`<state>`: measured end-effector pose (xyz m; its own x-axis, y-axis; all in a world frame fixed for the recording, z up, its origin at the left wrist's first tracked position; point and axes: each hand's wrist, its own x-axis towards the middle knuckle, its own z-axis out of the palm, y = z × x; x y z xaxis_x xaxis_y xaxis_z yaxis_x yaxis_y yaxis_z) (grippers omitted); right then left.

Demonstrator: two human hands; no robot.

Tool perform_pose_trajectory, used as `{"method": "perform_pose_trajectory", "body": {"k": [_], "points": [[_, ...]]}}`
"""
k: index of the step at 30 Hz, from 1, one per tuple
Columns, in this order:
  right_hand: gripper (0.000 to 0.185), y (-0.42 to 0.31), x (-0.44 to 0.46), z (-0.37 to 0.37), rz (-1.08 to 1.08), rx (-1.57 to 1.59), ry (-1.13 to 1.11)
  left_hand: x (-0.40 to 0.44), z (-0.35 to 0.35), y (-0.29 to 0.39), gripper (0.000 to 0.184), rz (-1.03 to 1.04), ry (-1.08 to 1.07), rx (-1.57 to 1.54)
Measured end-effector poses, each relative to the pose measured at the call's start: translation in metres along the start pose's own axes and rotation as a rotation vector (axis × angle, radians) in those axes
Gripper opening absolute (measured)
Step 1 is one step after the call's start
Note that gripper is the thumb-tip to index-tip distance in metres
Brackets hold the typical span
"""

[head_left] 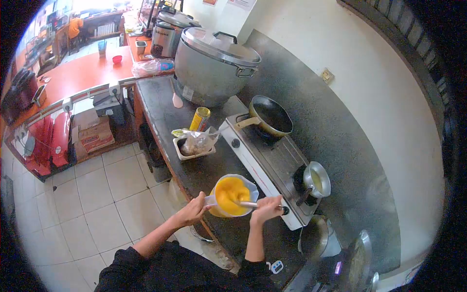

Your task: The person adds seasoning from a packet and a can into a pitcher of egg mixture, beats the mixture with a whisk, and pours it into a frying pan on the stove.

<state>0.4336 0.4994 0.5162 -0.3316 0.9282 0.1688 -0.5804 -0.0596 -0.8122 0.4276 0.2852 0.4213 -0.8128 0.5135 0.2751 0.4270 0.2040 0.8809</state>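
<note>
A translucent plastic jug holds a thick yellow liquid with a swirled surface. My left hand is closed around the jug's handle on its left side. In my right hand is the shiny metal handle of a stirring utensil. The utensil slants over the jug's rim into the liquid, which hides its head, so its exact kind cannot be made out. The jug is over the dark counter, close to its front edge.
A two-burner gas stove carries a frying pan and a small saucepan. A large rice cooker stands at the back. Nearer are a yellow can, a container with a plastic bag and a digital thermometer.
</note>
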Motion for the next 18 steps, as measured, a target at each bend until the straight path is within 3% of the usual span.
{"method": "perform_pose_trajectory", "body": {"k": [2,5,8,9,13,16,18], "points": [[0.05,-0.018,0.0,-0.006,0.189,0.006,-0.128,0.003,0.002,-0.009,0.037,0.046,-0.011,-0.03],[0.05,-0.069,0.01,0.011,0.028,0.036,-0.168,0.001,-0.005,0.01,0.039,0.004,0.019,0.002],[0.05,-0.015,0.009,0.007,-0.059,0.031,0.184,0.001,-0.011,0.017,0.04,-0.048,-0.017,-0.02],[0.049,-0.01,-0.008,0.002,-0.057,-0.048,-0.117,0.001,-0.009,0.015,0.04,-0.031,-0.018,-0.028],[0.046,-0.061,-0.007,0.018,0.143,-0.009,-0.135,0.002,-0.003,0.005,0.041,-0.044,-0.007,-0.025],[0.043,-0.044,-0.005,0.017,-0.041,0.048,-0.174,0.001,-0.001,0.001,0.042,-0.036,0.013,-0.002],[0.041,-0.03,-0.04,0.016,-0.164,-0.139,-0.478,0.001,-0.001,0.001,0.042,-0.013,0.023,0.008]]}}
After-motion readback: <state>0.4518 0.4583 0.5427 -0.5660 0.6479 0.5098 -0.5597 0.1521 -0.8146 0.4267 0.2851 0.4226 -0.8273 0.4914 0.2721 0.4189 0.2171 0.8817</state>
